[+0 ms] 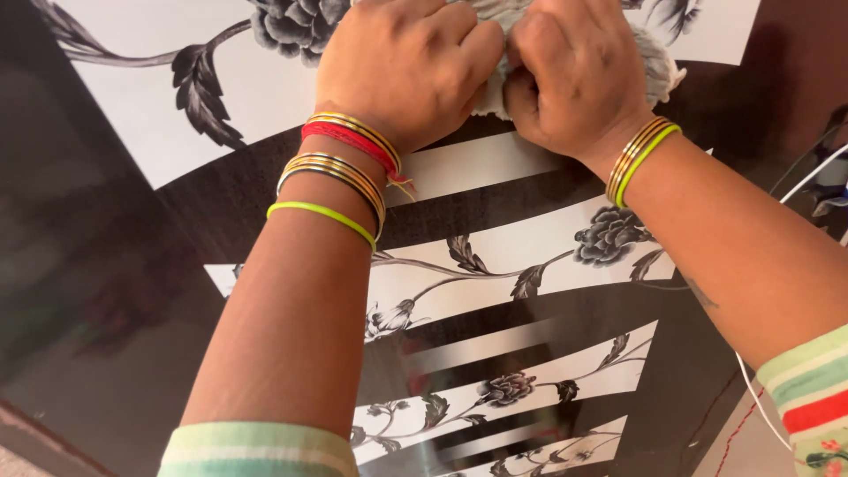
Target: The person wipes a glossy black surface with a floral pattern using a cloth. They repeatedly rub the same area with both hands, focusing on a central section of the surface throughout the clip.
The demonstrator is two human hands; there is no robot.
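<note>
Both sets of fingers are curled into tight fists around a crumpled grey-white cloth point(658, 66), which bulges out between and to the right of the knuckles. The left hand point(406, 66) and the right hand point(579, 75) press side by side, knuckles touching, at the top middle of the view, pinning the cloth down on the surface.

Thin gold bangles point(340, 172), a red thread band point(349, 140) and a yellow-green ring circle the left wrist; gold and yellow-green bangles point(638, 159) circle the right. Both forearms reach in from the lower edge, with striped pastel sleeves point(256, 449) at the elbows.

The hands rest on a glossy dark panel point(115, 265) printed with white bands and grey roses on leafy stems point(609, 234). Its shine reflects light. A large white patch with a dark flower spreads across the top left, directly under the hands.

The panel's edge runs diagonally across the lower left corner, with pale floor beyond. A thin white cable point(751, 389) lies along the right edge. Left of the arms, the dark panel lies bare and wide.
</note>
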